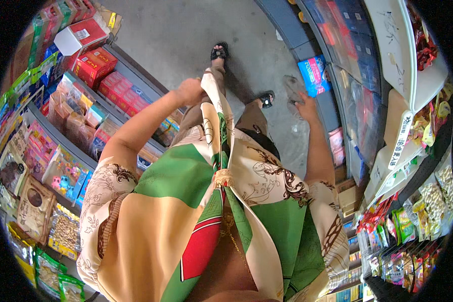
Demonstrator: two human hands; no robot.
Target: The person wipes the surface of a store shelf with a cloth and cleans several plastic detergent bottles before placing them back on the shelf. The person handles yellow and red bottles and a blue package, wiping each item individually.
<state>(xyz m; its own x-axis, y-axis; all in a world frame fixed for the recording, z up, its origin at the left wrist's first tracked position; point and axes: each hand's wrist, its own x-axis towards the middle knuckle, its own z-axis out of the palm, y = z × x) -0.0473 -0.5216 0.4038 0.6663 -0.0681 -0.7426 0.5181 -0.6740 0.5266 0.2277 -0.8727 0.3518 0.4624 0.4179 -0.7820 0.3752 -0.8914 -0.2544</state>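
Here the shirt flap (212, 90) is pinched by the left hand (190, 92)! The right hand (306, 107) is held near the blue-and-pink package (314, 75) at the shelf's (299, 43) edge; its grip cannot be told.

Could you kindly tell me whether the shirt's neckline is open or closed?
Open: the patterned shirt parts, showing a gold chain.
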